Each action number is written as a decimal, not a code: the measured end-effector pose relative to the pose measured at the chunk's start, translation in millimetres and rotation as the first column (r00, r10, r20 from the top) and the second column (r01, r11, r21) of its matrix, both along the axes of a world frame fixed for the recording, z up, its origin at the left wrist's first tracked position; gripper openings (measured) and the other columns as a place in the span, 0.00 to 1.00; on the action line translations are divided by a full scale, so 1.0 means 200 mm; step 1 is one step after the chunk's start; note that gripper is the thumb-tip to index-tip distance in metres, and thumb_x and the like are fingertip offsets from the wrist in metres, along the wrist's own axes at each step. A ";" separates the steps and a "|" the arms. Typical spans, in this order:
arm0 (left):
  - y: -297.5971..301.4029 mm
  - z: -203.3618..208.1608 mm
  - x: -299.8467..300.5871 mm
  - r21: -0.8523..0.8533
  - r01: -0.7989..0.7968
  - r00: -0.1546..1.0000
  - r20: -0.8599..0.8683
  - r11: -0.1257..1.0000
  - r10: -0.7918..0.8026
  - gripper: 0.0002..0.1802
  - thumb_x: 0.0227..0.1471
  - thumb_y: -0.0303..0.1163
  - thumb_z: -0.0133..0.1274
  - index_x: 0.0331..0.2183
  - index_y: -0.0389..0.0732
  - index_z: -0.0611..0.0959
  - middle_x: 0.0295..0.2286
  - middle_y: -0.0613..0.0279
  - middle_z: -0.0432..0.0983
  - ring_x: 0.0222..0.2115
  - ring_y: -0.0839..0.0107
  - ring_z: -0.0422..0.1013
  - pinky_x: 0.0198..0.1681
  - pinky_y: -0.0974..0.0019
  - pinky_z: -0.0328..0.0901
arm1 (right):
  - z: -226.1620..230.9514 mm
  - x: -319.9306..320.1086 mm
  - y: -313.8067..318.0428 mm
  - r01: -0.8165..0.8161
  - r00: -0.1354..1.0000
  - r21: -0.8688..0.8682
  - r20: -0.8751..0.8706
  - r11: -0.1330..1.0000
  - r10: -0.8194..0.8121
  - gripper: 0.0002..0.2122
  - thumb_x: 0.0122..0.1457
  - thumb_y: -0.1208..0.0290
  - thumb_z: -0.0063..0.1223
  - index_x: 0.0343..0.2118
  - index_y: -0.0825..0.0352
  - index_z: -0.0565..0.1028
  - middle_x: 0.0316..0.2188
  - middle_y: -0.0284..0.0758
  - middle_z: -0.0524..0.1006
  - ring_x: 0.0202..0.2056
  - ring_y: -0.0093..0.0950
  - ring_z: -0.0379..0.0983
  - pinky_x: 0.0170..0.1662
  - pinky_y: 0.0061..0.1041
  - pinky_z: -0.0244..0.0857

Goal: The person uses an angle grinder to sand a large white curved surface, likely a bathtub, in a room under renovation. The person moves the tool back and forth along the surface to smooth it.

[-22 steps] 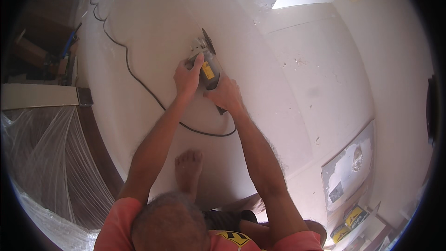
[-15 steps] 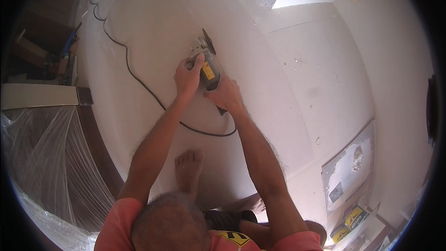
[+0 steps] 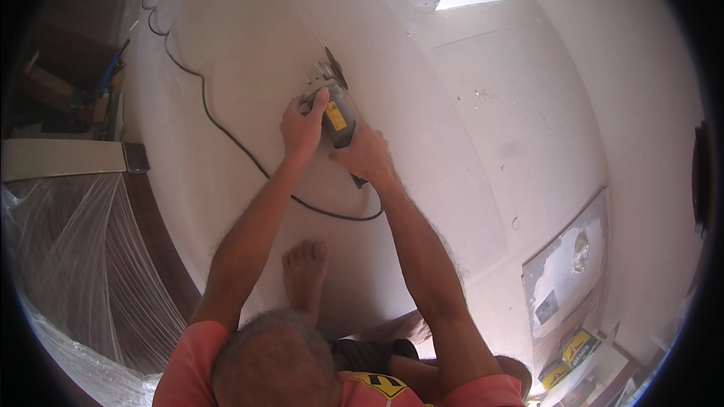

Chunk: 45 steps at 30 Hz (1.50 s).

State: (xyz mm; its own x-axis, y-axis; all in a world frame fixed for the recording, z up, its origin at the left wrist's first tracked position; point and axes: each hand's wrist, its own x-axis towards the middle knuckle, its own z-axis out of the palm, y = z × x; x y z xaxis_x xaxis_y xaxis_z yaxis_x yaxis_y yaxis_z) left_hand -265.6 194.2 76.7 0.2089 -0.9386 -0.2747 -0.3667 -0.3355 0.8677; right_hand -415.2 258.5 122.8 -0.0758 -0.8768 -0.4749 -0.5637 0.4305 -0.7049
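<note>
Both my hands hold an angle grinder (image 3: 339, 124), dark-bodied with a yellow label and a grey metal head. My left hand (image 3: 303, 126) is closed on its front part near the head, thumb lying along the top. Around the rear of the body wraps my right hand (image 3: 368, 154). The thin dark disc (image 3: 335, 68) stands on edge at the far right of the head, beside a fine straight line on the pale, dusty surface (image 3: 249, 53). Whether the disc touches that surface I cannot tell.
A black cord (image 3: 219, 124) curves from the far left to beneath my right forearm. Clear plastic sheeting (image 3: 83, 256) drapes dark furniture at left. Loose tools lie beyond it. A stained board (image 3: 566, 264) leans at right, near yellow-and-black boxes (image 3: 577, 347). My bare foot (image 3: 305, 267) is close below.
The view has shifted very slightly. Both hands keep the same grip on the angle grinder, which stays in nearly the same place.
</note>
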 end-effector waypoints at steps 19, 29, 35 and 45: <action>0.01 0.02 0.00 0.012 0.018 1.000 0.000 1.000 -0.018 0.47 0.57 0.66 0.64 0.54 0.28 0.83 0.45 0.40 0.85 0.49 0.50 0.82 0.54 0.52 0.74 | 0.01 0.00 0.01 -0.002 1.000 -0.007 -0.028 1.000 0.002 0.32 0.44 0.62 0.74 0.51 0.74 0.75 0.42 0.54 0.84 0.47 0.54 0.83 0.51 0.48 0.77; 0.06 0.08 -0.02 0.033 0.021 1.000 -0.016 0.999 -0.020 0.47 0.57 0.67 0.64 0.53 0.28 0.83 0.43 0.41 0.86 0.45 0.52 0.83 0.51 0.52 0.75 | 0.03 -0.02 0.05 -0.001 1.000 0.014 -0.004 1.000 0.001 0.31 0.44 0.62 0.74 0.50 0.74 0.74 0.40 0.54 0.84 0.46 0.54 0.83 0.50 0.47 0.78; 0.06 0.06 -0.01 0.022 0.013 1.000 -0.002 1.000 -0.013 0.47 0.57 0.68 0.64 0.53 0.28 0.83 0.44 0.41 0.85 0.46 0.53 0.83 0.52 0.52 0.74 | 0.02 -0.01 0.06 -0.001 1.000 0.003 -0.022 1.000 0.001 0.31 0.44 0.62 0.73 0.50 0.74 0.74 0.40 0.54 0.84 0.46 0.54 0.83 0.50 0.48 0.77; 0.02 0.01 0.00 0.002 0.023 1.000 -0.007 1.000 -0.023 0.48 0.57 0.68 0.64 0.54 0.27 0.83 0.46 0.41 0.85 0.48 0.51 0.82 0.54 0.52 0.73 | 0.01 -0.01 0.02 0.002 1.000 0.026 0.000 1.000 -0.002 0.31 0.45 0.63 0.73 0.51 0.74 0.74 0.41 0.54 0.84 0.47 0.54 0.83 0.51 0.48 0.77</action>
